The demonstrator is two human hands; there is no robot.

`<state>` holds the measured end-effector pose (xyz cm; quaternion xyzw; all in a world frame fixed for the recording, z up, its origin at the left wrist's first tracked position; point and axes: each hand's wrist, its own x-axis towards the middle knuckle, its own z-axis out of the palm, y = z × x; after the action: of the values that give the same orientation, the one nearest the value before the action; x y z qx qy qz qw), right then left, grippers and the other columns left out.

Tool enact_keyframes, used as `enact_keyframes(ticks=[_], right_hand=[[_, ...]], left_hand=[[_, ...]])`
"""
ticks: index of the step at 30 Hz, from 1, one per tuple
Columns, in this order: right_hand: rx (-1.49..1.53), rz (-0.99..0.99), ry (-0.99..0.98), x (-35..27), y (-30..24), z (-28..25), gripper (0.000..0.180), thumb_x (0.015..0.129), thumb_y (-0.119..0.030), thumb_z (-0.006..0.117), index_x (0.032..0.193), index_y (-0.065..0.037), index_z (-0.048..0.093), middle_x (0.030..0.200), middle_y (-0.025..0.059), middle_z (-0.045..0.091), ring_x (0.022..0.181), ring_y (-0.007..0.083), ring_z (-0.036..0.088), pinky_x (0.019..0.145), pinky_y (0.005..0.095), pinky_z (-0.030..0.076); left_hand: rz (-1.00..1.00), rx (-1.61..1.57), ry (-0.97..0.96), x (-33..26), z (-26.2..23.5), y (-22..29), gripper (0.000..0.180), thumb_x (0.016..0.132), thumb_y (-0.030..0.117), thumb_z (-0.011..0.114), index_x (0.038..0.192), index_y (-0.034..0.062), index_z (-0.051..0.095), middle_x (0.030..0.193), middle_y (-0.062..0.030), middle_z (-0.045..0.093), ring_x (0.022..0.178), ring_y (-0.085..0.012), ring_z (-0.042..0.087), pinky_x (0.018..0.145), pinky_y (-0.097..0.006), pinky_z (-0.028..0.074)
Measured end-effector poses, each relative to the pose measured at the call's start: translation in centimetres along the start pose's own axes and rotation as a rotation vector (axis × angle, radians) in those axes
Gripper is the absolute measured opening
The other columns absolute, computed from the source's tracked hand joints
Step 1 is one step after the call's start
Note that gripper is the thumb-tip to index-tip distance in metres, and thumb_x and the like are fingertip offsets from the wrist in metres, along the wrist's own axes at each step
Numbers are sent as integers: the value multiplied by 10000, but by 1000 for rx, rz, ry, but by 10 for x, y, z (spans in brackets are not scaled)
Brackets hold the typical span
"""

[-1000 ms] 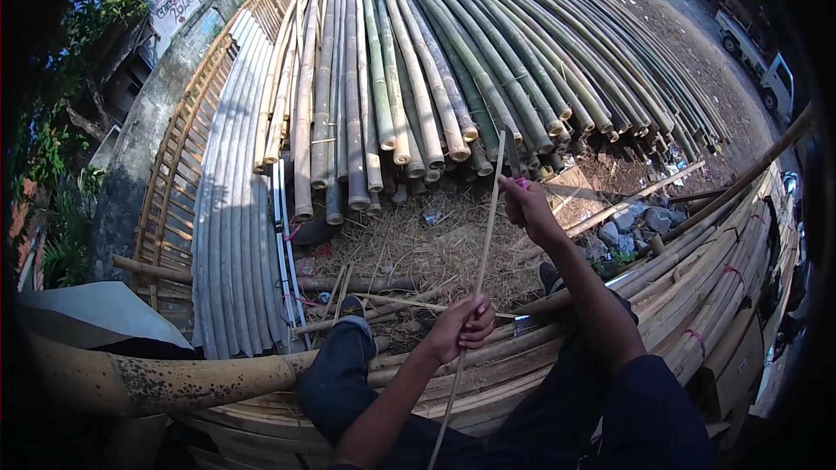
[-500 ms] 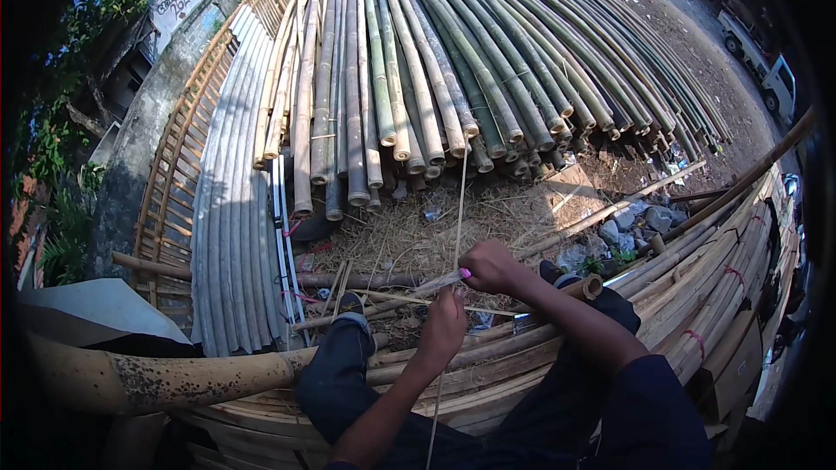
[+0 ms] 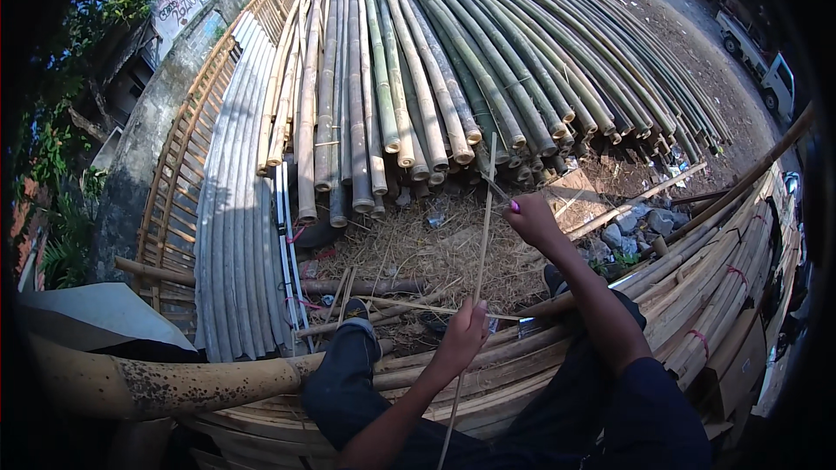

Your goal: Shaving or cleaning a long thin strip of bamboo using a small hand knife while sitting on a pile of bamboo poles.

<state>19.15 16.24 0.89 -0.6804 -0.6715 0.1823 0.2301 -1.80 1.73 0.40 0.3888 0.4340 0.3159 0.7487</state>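
A long, thin bamboo strip (image 3: 485, 239) stands at a slant before me, its lower end running down past my lap. My left hand (image 3: 461, 339) is closed round its middle, thumb upward. Farther out and to the right, my right hand (image 3: 533, 221) grips a knife (image 3: 500, 194) by its pink handle. The narrow blade points up and left, and its edge is at or close to the upper part of the strip; I cannot tell whether they touch.
Long bamboo poles (image 3: 453, 113) lie stacked ahead, cut ends toward me. Grey corrugated sheets (image 3: 231, 244) lie at left beside a bamboo ladder-like frame (image 3: 170, 200). A thick bamboo pole (image 3: 192, 383) and bundled split bamboo (image 3: 697, 296) are close by. Stones (image 3: 640, 224) lie at right.
My right hand has moved away, up and to the right, with the knife along the strip. My left hand has shifted slightly right and down, still holding the strip.
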Motion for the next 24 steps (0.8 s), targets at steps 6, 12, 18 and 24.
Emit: enact_keyframes(ticks=[6, 12, 18, 24], right_hand=[[-35, -578, -383, -47, -36, 36, 202, 711, -233, 570, 642, -44, 588, 630, 194, 569, 632, 389, 571, 600, 483, 449], [-52, -588, -238, -52, -32, 52, 185, 615, -234, 581, 581, -59, 533, 561, 164, 523, 568, 386, 538, 540, 489, 416], [-136, -169, 87, -3, 3, 16, 224, 704, -216, 554, 580, -34, 590, 607, 194, 575, 615, 393, 583, 574, 496, 453], [-81, -184, 34, -14, -10, 23, 247, 732, -234, 539, 619, -22, 591, 621, 211, 565, 634, 402, 571, 615, 497, 453]], left_hand=[[62, 201, 93, 16, -15, 5, 191, 956, 238, 456, 876, 76, 393, 574, 18, 347, 434, -66, 345, 383, -237, 272], [242, 616, 296, 5, -4, 3, 276, 821, 165, 636, 814, 17, 402, 562, -49, 389, 474, -134, 409, 471, -323, 341], [169, 580, 207, -8, 24, 12, 252, 832, 153, 616, 782, 29, 402, 570, -43, 419, 509, -123, 401, 498, -304, 367], [141, 558, 178, 4, 1, 3, 278, 844, 168, 605, 771, 10, 387, 587, -98, 464, 531, -170, 459, 512, -333, 396]])
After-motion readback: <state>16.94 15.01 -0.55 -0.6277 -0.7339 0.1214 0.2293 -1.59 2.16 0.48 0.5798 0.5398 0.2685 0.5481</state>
